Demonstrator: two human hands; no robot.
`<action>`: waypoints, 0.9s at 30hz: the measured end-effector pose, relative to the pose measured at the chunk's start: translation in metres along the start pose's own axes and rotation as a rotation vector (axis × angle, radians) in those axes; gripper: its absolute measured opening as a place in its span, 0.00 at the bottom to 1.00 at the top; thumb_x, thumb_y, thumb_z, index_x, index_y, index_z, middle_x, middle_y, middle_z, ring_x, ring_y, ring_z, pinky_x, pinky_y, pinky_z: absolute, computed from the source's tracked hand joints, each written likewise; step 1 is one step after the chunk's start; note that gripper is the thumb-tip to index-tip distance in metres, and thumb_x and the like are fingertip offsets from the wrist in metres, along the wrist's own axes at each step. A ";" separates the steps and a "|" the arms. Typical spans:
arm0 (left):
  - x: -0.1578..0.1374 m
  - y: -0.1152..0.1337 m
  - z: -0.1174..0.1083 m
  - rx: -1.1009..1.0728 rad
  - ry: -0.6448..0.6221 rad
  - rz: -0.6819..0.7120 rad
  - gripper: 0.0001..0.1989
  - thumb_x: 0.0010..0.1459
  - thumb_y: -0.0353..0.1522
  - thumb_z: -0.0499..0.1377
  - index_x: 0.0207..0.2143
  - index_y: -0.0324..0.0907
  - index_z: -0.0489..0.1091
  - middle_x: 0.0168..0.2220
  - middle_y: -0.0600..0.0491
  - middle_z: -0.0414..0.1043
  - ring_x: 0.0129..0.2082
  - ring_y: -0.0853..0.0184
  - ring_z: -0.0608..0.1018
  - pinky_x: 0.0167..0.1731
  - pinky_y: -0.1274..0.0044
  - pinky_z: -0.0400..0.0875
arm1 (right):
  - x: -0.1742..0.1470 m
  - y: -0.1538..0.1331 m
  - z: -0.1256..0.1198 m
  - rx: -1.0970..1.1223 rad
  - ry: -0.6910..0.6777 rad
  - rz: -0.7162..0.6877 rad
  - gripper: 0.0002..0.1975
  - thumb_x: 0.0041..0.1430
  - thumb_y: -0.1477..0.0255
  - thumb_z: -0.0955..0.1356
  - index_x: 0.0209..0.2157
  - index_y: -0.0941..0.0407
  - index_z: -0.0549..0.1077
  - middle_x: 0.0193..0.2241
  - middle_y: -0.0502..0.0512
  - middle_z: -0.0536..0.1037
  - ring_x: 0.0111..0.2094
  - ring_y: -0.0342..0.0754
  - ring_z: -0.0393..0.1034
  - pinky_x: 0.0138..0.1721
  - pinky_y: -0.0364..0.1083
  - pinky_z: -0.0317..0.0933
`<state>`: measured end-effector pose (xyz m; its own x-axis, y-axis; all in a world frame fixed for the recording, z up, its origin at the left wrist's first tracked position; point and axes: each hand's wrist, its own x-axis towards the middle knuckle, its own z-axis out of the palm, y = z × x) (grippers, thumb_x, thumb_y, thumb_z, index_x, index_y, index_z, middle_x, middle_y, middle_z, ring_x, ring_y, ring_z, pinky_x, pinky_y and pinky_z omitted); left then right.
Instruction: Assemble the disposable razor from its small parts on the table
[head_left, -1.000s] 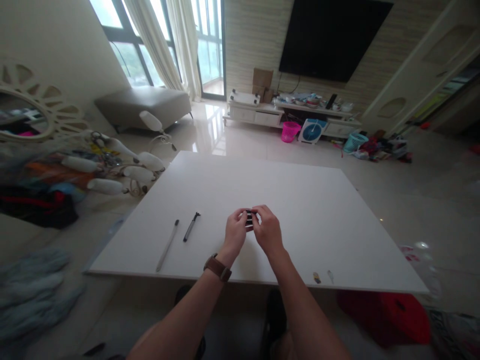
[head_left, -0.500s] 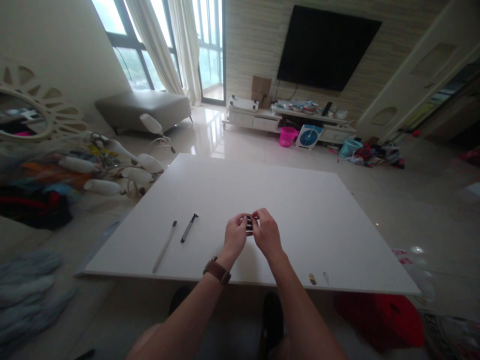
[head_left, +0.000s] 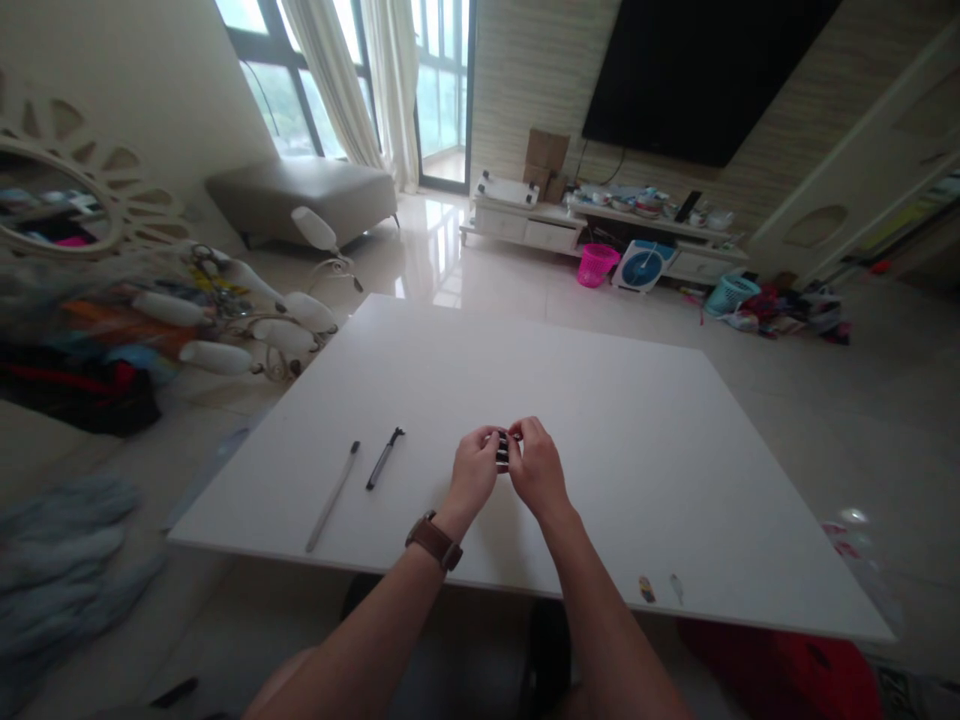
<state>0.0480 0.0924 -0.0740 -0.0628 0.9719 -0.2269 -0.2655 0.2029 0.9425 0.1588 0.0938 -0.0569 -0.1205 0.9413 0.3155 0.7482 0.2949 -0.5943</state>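
Above the white table (head_left: 585, 400), both my hands meet around a small black-and-white striped object (head_left: 502, 450); its exact kind is too small to tell. My left hand (head_left: 475, 468) is closed on its left side, thumb on top. From the right, my right hand (head_left: 537, 462) pinches the same object with bent fingers. Much of it is hidden behind the fingers. To the left on the tabletop lie a long pale stick with a dark tip (head_left: 334, 497) and a shorter black-and-grey tool with a bent head (head_left: 385, 460).
Near the front edge at right lie a small yellow-and-dark piece (head_left: 646, 589) and a small clear piece (head_left: 677, 588). A lamp with white shades (head_left: 281, 336) stands close to the table's left side. Something red (head_left: 780, 670) sits below the right front edge.
The camera view has shifted, so the room and table lie a little differently in it. Both hands stay on the striped object, with hardly any change in grip.
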 end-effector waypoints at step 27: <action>-0.010 0.014 0.003 -0.133 -0.008 -0.056 0.13 0.49 0.38 0.61 0.33 0.37 0.70 0.29 0.47 0.74 0.27 0.63 0.78 0.25 0.75 0.76 | 0.001 0.002 -0.003 0.557 0.079 0.313 0.09 0.56 0.64 0.70 0.31 0.56 0.76 0.29 0.54 0.79 0.32 0.50 0.74 0.35 0.48 0.68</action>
<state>0.0477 0.0857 -0.0580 -0.0366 0.9604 -0.2763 -0.3933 0.2403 0.8874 0.1617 0.0947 -0.0555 0.1134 0.9879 0.1058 0.2863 0.0695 -0.9556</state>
